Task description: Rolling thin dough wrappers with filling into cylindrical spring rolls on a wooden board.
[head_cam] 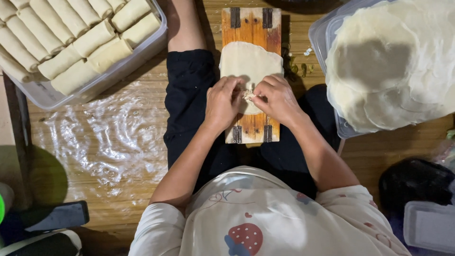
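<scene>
Both hands, left hand (222, 102) and right hand (277, 98), pinch pale shredded filling (249, 96) with closed fingers over the round pale wrapper (249, 61) on the orange wooden board (251, 26); keeping it centred looks wise

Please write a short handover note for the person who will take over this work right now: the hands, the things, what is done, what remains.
Left hand and right hand: both pinch a bit of filling on the wrapper.
The wrapper lies flat on the wooden board across the lap.
Done: finished rolls fill the clear tub, upper left.
Left: this wrapper is not yet rolled; a stack of round wrappers waits in the container at right.
</scene>
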